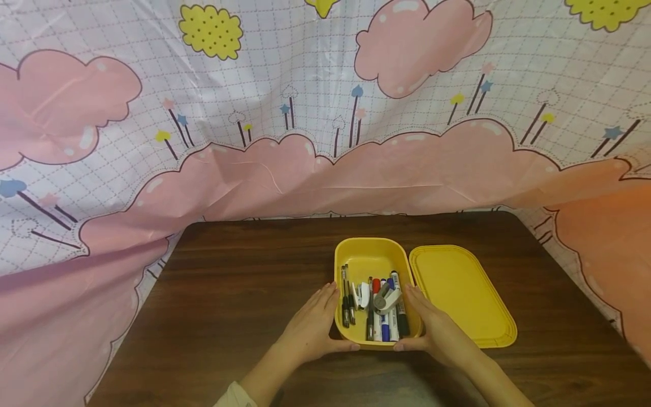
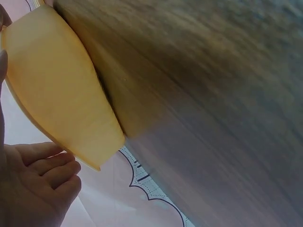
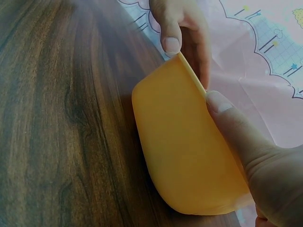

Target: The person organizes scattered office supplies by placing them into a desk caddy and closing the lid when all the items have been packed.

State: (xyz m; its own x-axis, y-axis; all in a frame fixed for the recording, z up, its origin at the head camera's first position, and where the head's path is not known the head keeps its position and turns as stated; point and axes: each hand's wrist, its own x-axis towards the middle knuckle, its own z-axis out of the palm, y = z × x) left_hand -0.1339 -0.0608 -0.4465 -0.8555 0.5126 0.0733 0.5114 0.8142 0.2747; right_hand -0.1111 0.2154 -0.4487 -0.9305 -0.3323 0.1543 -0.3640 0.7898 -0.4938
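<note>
A yellow box (image 1: 371, 249), uncovered, sits on the dark table with its near end between two hands. My left hand (image 1: 310, 328) holds its near left corner, thumb on the near rim and fingers along the left side. At the near right corner my right hand (image 1: 439, 333) holds it likewise; its thumb (image 3: 236, 123) lies by the rim in the right wrist view. Inside are black pens (image 1: 345, 305), a white stapler-like item (image 1: 363, 295), markers (image 1: 385, 330) and a grey-and-white gadget (image 1: 389, 301). The left wrist view shows the near wall (image 2: 61, 90).
A flat yellow lid (image 1: 463, 294) lies on the table just right of the box. The brown wooden table (image 1: 244, 282) extends to both sides. Behind it hangs a curtain (image 1: 305, 181) printed with pink clouds.
</note>
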